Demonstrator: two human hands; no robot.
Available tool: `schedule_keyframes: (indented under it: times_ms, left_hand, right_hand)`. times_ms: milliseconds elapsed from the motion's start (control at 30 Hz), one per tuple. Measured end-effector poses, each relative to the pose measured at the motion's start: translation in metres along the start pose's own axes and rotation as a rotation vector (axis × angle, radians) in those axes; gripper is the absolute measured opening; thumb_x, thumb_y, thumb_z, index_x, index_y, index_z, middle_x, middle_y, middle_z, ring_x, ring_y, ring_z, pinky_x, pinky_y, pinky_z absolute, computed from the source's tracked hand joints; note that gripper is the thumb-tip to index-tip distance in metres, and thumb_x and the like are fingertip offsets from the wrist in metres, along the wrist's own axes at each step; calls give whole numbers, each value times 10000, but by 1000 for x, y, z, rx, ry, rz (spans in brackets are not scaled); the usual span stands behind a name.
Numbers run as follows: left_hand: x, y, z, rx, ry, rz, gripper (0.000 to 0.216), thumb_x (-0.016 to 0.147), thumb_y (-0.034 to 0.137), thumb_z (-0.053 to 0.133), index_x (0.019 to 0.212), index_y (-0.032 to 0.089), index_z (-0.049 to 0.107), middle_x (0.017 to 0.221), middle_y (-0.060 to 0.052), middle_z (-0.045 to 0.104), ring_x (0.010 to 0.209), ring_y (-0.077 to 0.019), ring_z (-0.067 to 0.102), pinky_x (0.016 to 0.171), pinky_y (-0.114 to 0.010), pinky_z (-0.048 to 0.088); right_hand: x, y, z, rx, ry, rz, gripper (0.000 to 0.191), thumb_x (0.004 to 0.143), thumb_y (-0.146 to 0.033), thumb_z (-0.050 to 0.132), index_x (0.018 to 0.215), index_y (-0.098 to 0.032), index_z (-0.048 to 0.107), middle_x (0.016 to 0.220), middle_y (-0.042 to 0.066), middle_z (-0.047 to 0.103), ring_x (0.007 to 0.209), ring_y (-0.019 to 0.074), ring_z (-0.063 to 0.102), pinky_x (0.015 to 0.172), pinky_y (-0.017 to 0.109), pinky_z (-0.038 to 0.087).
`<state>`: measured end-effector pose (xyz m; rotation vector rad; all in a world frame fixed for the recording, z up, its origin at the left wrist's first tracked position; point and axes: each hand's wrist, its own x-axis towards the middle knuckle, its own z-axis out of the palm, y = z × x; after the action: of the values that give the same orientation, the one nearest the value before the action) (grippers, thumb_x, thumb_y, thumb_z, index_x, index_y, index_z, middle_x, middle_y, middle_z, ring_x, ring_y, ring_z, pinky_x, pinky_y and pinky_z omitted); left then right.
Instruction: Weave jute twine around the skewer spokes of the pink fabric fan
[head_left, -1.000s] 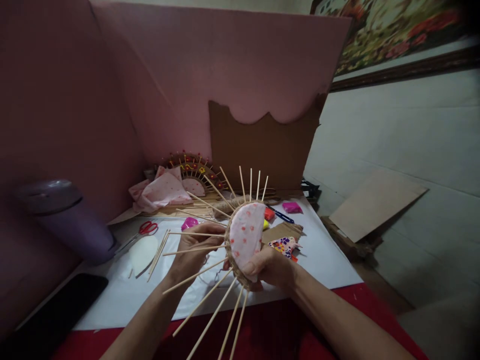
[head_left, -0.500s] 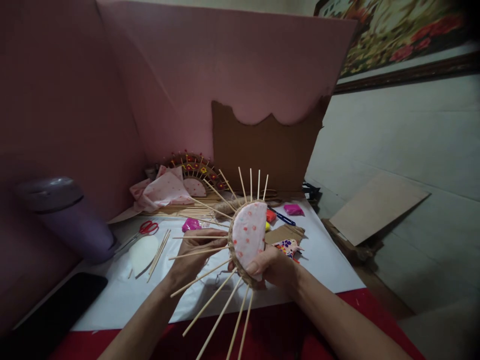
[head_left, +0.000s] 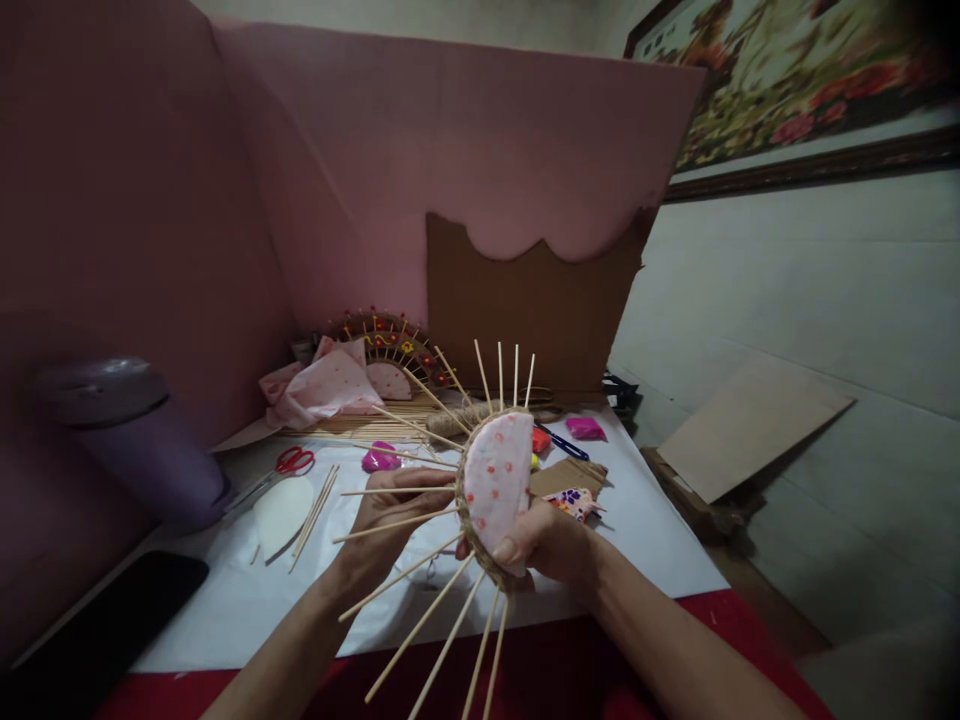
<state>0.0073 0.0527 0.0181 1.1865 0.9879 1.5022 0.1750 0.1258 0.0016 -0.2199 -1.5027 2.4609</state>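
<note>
I hold a half-round craft piece point(head_left: 496, 480) covered in pink dotted cloth, edged with twine, with several thin wooden sticks point(head_left: 420, 560) fanning out from its rim. My right hand point(head_left: 544, 540) grips its lower right edge, thumb on the cloth. My left hand point(head_left: 390, 515) sits behind the left sticks, fingers curled and pinching among them near the rim. The piece hovers above white paper point(head_left: 645, 520) on the table.
On the table lie red scissors point(head_left: 295, 460), a loose bundle of sticks point(head_left: 315, 505), a white half-round cutout point(head_left: 282, 512), pink cloth point(head_left: 322, 385), a finished decorated fan point(head_left: 390, 345), a purple flask point(head_left: 142, 440), a black phone point(head_left: 97, 625) and brown cardboard point(head_left: 525, 300).
The craft piece and both hands have shifted slightly lower and rightward in view; my left fingers have moved closer in among the sticks by the rim.
</note>
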Motion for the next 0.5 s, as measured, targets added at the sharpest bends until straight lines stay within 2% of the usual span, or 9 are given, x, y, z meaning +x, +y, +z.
schedule_keyframes:
  times_ms: [100, 200, 333, 500]
  left_hand:
    - [-1, 3, 0, 41, 19, -21, 194, 681, 201, 688, 865, 153, 727, 800, -85, 726, 680, -182, 645, 624, -253, 501]
    - [-1, 8, 2, 63, 24, -49, 192, 681, 205, 684, 863, 165, 731, 815, -82, 730, 716, -200, 654, 653, -263, 506]
    - [0, 4, 5, 84, 38, -57, 162, 645, 203, 708, 804, 196, 739, 818, -61, 735, 779, -221, 659, 721, -295, 508]
    - [4, -11, 0, 100, 46, 42, 145, 611, 178, 735, 753, 210, 738, 806, -41, 735, 748, -192, 658, 715, -291, 514]
  right_hand:
    - [2, 0, 3, -8, 113, -67, 433, 665, -469, 636, 834, -71, 642, 648, 62, 641, 517, 103, 560, 451, 186, 431]
    - [5, -1, 7, 68, 230, -127, 513, 633, -552, 642, 888, -107, 623, 720, 60, 662, 674, 133, 609, 670, 245, 483]
    - [5, -6, 9, 216, 404, -203, 412, 607, -444, 715, 862, -136, 613, 760, 33, 670, 664, 124, 612, 660, 239, 482]
    - [4, -7, 2, 265, 393, -96, 269, 645, -311, 700, 803, -110, 619, 685, 31, 662, 565, 114, 601, 561, 222, 468]
